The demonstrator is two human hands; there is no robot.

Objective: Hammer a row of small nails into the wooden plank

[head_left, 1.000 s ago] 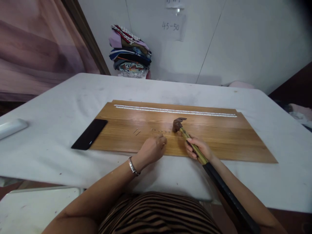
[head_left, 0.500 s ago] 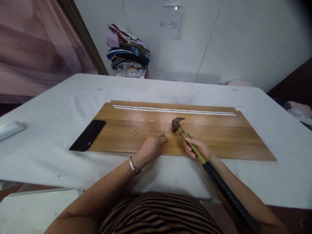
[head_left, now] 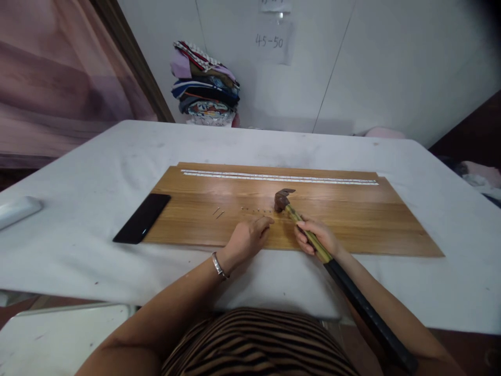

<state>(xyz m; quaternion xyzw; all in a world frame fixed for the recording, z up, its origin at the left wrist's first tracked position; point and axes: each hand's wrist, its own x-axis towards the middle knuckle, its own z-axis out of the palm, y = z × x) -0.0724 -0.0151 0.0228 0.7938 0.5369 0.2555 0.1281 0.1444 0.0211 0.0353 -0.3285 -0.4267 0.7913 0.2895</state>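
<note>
Hammer [head_left: 348, 287] clasped by the right hand [head_left: 325, 236]; left hand [head_left: 247, 238] — grip curled, contents unclear — could be struck if the hammer slips.

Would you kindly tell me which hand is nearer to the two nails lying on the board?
Left: the left hand is just right of the two nails; the right hand is farther right, gripping the hammer.
</note>
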